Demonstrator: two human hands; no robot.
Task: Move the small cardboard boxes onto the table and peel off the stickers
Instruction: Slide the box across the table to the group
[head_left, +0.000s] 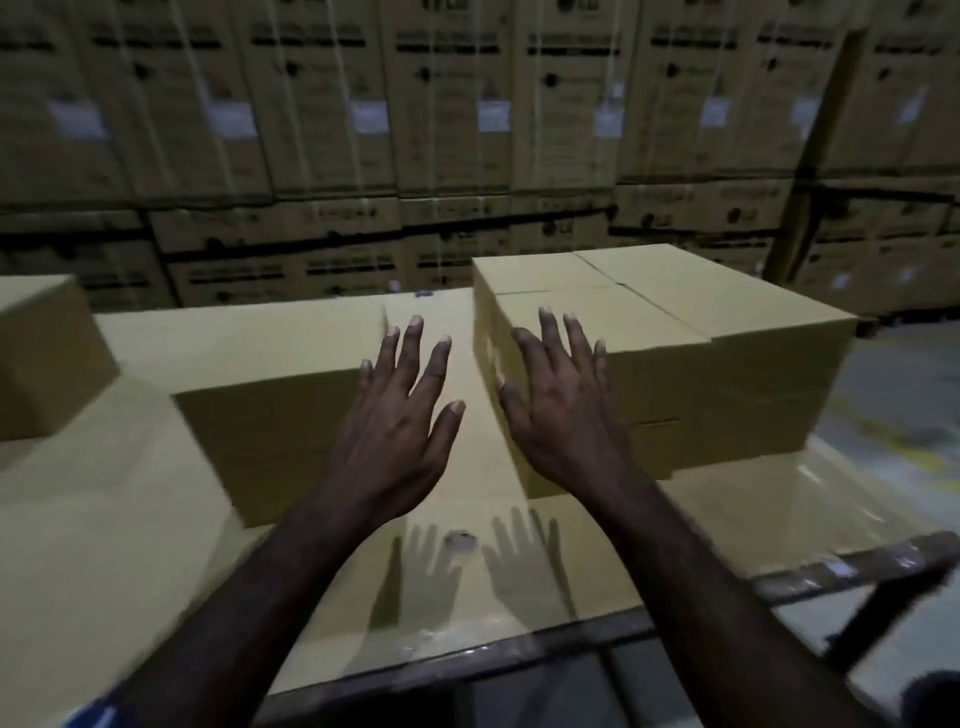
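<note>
Cardboard everywhere: plain tan cartons sit on a surface (130, 545) that is itself covered in flat tan cardboard, with a dark metal frame along its near edge.
Left hand (400, 415): bare forearm reaching forward from the lower left, palm down, fingers straight and spread, holding nothing; it hovers over the gap between two boxes, its little finger near the top edge of the long box.
Right hand (558, 400): bare forearm reaching forward from the lower right, palm down, fingers splayed and empty; it lies over the near left corner of the right box, but whether it touches the cardboard cannot be told.
Right box (727, 364): closed tan cardboard carton with a seam across its top flaps, standing toward the right edge of the surface.
Long box (249, 353): low, wide tan cardboard carton left of centre, just beside the left hand.
Far-left box (41, 358): another tan carton at the left edge, partly cut off.
Shadows: both hands cast spread-finger shadows on the cardboard near the front edge.
Backdrop: wall of stacked printed brown cartons (467, 130) with white labels, blurred.
</note>
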